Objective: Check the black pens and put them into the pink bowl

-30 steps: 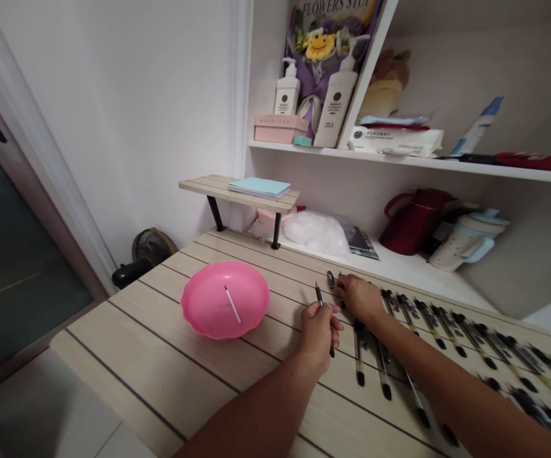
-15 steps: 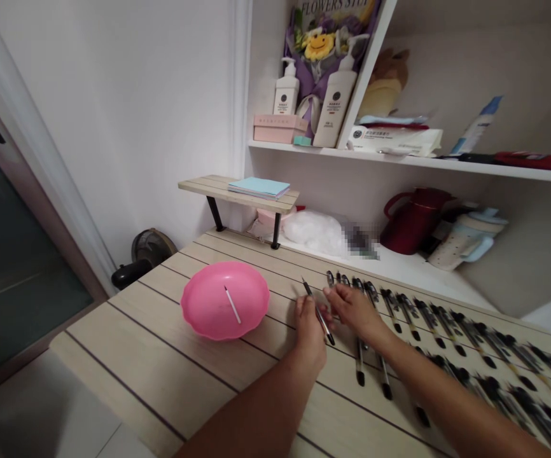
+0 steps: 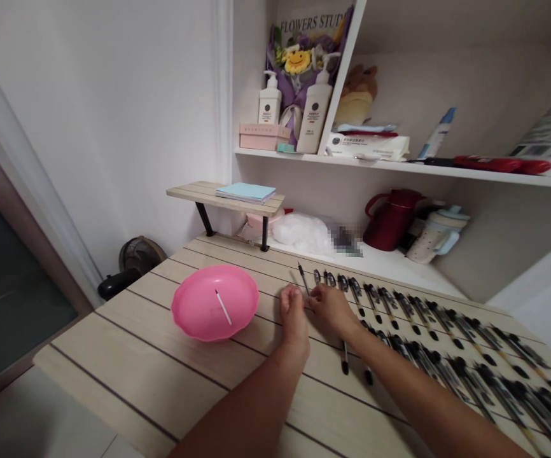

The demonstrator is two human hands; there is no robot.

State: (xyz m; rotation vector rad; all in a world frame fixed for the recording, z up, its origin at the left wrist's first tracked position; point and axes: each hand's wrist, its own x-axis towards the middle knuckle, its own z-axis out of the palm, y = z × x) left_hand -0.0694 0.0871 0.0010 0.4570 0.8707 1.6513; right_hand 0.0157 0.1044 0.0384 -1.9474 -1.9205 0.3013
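Observation:
Slanting up between my hands is a slim dark-tipped pen [image 3: 303,276], its lower part hidden. My right hand [image 3: 331,310] pinches it, with the fingertips closed around its shaft. Close beside it on the left, my left hand [image 3: 294,315] is curled, its fingertips partly hidden at the pen's lower end; whether they grip it I cannot make out. To the left stands a pink bowl [image 3: 184,305] with a scalloped rim. Inside it lies one thin white pen refill [image 3: 224,308] with a dark tip. Several black-and-clear pens [image 3: 406,305] and parts lie in rows on the right.
The slatted wooden table [image 3: 146,356] bears a small raised shelf [image 3: 184,189] holding blue-covered paper [image 3: 247,192]. Behind are a white plastic bag [image 3: 304,232], a dark red jug [image 3: 392,219] and a pale tumbler [image 3: 435,235]. A fan [image 3: 139,257] stands beyond the left edge.
The pen has shifted up and right relative to my left hand, and my right hand has closed in on it. The whole view has turned slightly to the right.

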